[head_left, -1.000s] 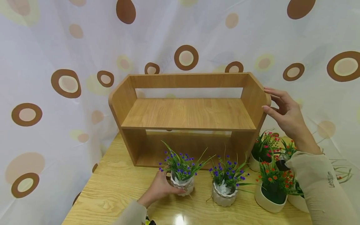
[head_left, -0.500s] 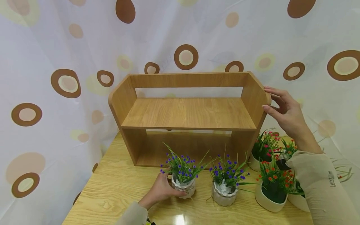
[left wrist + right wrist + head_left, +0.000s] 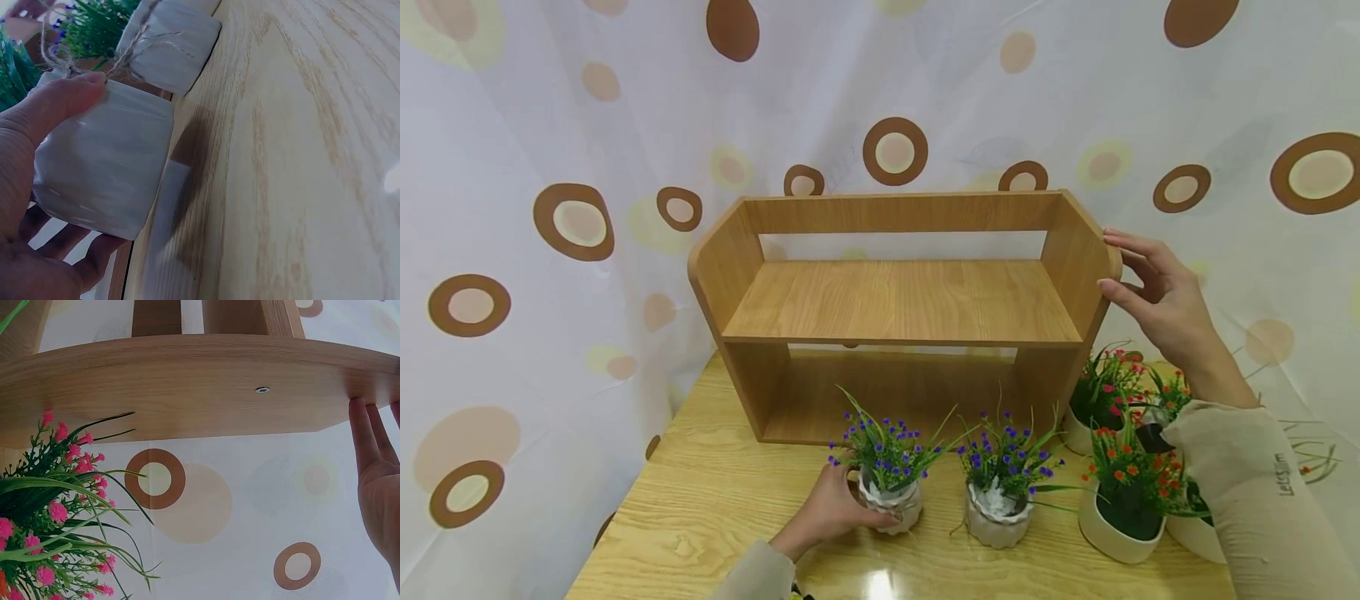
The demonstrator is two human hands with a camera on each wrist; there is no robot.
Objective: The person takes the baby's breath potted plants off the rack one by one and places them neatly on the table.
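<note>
My left hand [image 3: 833, 506] grips a small whitish pot [image 3: 103, 153] of purple flowers [image 3: 891, 450] in front of the wooden shelf unit [image 3: 902, 300]. In the left wrist view the thumb lies over the pot's side near a twine bow [image 3: 65, 62], and the fingers curl round the other side. The pot's base is close over the table. A matching pot [image 3: 997, 512] with purple flowers stands just to its right. My right hand [image 3: 1165, 304] rests against the shelf's right side panel [image 3: 187, 387], its fingertips touching the outer face.
On the table [image 3: 677, 500] at right stand several potted plants, with pink flowers [image 3: 59, 509] and orange-red flowers [image 3: 1127, 475], below my right forearm [image 3: 1255, 483]. Both shelf levels hold nothing. A spotted curtain [image 3: 587, 350] hangs behind.
The left hand and its flower pot have shifted slightly to the right, nearer the matching pot. My right hand stays in place on the shelf's side.
</note>
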